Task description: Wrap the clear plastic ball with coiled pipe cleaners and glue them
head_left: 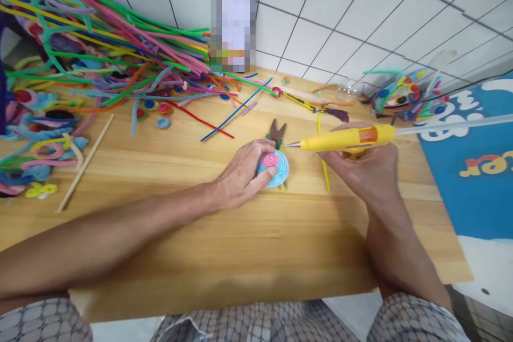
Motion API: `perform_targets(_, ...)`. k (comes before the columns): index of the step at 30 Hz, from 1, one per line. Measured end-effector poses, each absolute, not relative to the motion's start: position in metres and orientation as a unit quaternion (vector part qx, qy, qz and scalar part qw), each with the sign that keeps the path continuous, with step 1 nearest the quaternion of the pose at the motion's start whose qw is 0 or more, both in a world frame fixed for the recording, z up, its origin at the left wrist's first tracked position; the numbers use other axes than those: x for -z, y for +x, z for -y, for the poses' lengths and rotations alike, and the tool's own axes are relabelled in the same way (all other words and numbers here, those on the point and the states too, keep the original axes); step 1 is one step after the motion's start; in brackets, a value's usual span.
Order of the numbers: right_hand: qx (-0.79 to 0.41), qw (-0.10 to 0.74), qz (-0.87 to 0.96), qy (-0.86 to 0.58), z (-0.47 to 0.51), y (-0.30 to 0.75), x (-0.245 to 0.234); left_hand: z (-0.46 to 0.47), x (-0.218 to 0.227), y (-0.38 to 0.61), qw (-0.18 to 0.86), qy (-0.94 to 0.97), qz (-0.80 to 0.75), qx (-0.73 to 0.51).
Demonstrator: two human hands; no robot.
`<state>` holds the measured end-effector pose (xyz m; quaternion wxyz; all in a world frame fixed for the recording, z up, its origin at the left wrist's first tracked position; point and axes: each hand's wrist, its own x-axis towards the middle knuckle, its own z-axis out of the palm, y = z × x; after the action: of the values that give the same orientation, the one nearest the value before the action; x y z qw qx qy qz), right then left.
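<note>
My left hand (246, 176) is closed round a light-blue coiled pipe-cleaner disc (282, 168) with a pink spiral in its centre, low over the wooden table. Rusty-jawed pliers (278, 131) lie just behind the disc, their handles partly hidden by it and my fingers. In my right hand (366, 171) is a yellow glue gun (332, 140), held level. Its metal tip points left, a short way from the disc and apart from it. A translucent glue stick (452, 125) juts from its back end. Beneath the gun lies a yellow pipe cleaner (325, 171).
Bundles of coloured pipe cleaners (132, 32) fill the back left. A wooden stick (86, 163) lies at the left. A yellow cutter (298, 100) rests near the tiled wall (320, 5), with a blurred phone-like object (236, 26) leaning there. A blue printed sheet (473, 171) covers the right.
</note>
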<state>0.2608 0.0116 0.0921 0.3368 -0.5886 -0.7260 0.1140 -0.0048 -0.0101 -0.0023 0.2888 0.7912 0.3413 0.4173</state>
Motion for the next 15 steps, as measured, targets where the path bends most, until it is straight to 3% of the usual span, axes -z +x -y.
perform_targets(5,-0.062,0.322,0.766,-0.553,-0.009,0.267,-0.082,0.009,-0.001,-0.002,0.282,0.804,-0.318,-0.417)
perform_targets(15,-0.076,0.333,0.754,-0.561,-0.012,0.274,-0.085,0.012,0.007,0.000,0.246,0.815,-0.307,-0.426)
